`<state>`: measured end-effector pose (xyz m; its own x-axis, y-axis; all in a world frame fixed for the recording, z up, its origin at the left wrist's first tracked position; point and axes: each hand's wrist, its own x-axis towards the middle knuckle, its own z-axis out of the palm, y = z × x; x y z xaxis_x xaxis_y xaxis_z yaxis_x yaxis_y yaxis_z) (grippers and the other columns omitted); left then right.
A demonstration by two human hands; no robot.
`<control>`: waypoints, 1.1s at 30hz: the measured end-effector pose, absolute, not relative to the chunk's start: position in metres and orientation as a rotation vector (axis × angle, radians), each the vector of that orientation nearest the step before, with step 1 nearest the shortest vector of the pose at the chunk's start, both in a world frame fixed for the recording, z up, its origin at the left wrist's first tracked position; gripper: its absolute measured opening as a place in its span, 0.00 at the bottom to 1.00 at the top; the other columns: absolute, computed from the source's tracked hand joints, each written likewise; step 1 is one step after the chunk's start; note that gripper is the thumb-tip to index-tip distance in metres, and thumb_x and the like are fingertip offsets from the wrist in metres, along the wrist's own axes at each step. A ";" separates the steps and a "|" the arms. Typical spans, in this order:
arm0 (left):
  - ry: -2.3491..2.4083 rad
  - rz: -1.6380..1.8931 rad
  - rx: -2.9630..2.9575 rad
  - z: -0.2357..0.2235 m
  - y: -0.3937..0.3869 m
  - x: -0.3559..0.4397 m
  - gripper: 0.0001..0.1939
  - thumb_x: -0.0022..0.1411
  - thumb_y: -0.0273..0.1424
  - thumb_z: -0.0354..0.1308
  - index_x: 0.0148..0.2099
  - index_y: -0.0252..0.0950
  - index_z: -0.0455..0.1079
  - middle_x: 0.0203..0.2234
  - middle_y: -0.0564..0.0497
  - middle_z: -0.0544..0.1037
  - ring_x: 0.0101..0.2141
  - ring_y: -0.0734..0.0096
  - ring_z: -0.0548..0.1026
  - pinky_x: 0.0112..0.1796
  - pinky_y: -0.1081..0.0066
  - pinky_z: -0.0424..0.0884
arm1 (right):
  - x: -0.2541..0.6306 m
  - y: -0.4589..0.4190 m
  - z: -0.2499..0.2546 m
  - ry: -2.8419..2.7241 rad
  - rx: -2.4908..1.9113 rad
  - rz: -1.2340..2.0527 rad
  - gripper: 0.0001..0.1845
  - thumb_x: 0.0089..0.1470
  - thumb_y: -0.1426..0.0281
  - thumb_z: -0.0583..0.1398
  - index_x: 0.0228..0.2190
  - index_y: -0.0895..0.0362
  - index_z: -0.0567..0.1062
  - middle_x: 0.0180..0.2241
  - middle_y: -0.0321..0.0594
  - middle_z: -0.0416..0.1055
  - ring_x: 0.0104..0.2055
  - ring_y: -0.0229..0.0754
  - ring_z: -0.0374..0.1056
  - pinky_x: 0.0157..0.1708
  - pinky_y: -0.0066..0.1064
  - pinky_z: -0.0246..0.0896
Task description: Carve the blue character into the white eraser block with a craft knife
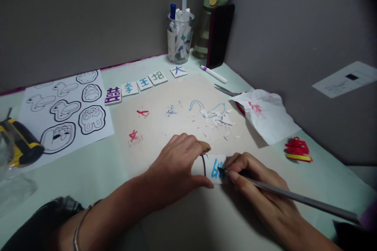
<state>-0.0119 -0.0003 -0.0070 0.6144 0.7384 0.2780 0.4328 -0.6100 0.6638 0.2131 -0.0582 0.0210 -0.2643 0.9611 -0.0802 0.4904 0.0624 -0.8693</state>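
Observation:
My left hand [179, 160] is curled around a small white square of paper [214, 168] with a blue character on it, pinning it to the beige cutting mat [176, 125]. My right hand [256, 182] grips a long grey craft knife [294, 198] like a pen, and its dark tip touches the paper's right part beside the blue strokes. Both hands are close together near the mat's front edge. Paper scraps [220, 119] and blue offcuts lie on the mat just beyond the hands.
A row of small character tiles [141, 84] lies at the mat's back. A sheet of outlined shapes [64, 108] and a yellow-black tool [20, 143] are left. Crumpled paper [265, 115], scissors [225, 90], red cutouts [297, 149] sit right. A pen jar [179, 39], bottle [213, 11], marker [213, 73] stand behind.

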 end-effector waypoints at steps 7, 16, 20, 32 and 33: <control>0.907 0.750 2.275 -0.008 0.000 -0.013 0.32 0.60 0.55 0.65 0.52 0.32 0.70 0.40 0.46 0.77 0.40 0.58 0.72 0.42 0.59 0.66 | 0.212 -0.059 0.021 -1.795 -1.461 1.141 0.13 0.70 0.63 0.52 0.32 0.51 0.67 0.32 0.35 0.71 0.33 0.40 0.66 0.32 0.31 0.62; 0.910 0.736 2.271 -0.007 0.000 -0.012 0.32 0.58 0.54 0.67 0.52 0.33 0.70 0.40 0.46 0.77 0.40 0.57 0.73 0.42 0.59 0.66 | 0.213 -0.061 0.021 -1.797 -1.464 1.164 0.13 0.71 0.62 0.51 0.33 0.51 0.67 0.31 0.35 0.70 0.33 0.40 0.66 0.31 0.31 0.61; 0.928 0.721 2.284 -0.007 0.000 -0.013 0.32 0.59 0.55 0.66 0.52 0.34 0.69 0.40 0.45 0.77 0.41 0.57 0.73 0.43 0.59 0.67 | 0.212 -0.060 0.021 -1.811 -1.471 1.148 0.13 0.71 0.62 0.52 0.33 0.51 0.67 0.32 0.35 0.71 0.34 0.40 0.66 0.32 0.31 0.62; 0.940 0.731 2.296 -0.008 -0.001 -0.012 0.32 0.58 0.54 0.67 0.52 0.35 0.69 0.39 0.46 0.77 0.40 0.57 0.73 0.42 0.59 0.68 | 0.212 -0.060 0.020 -1.814 -1.449 1.091 0.13 0.70 0.63 0.53 0.31 0.52 0.68 0.30 0.35 0.70 0.30 0.39 0.65 0.29 0.30 0.62; 0.940 0.731 2.300 -0.008 -0.001 -0.012 0.32 0.58 0.55 0.67 0.52 0.35 0.69 0.39 0.46 0.77 0.40 0.57 0.73 0.41 0.59 0.68 | 0.212 -0.061 0.019 -1.813 -1.450 1.091 0.13 0.70 0.63 0.53 0.32 0.52 0.67 0.30 0.35 0.70 0.30 0.39 0.65 0.29 0.30 0.62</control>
<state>-0.0122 -0.0014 -0.0084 0.6087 0.7446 0.2740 0.4488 -0.6079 0.6550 0.2121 -0.0605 0.0194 -0.2508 0.9664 -0.0564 0.5027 0.0802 -0.8607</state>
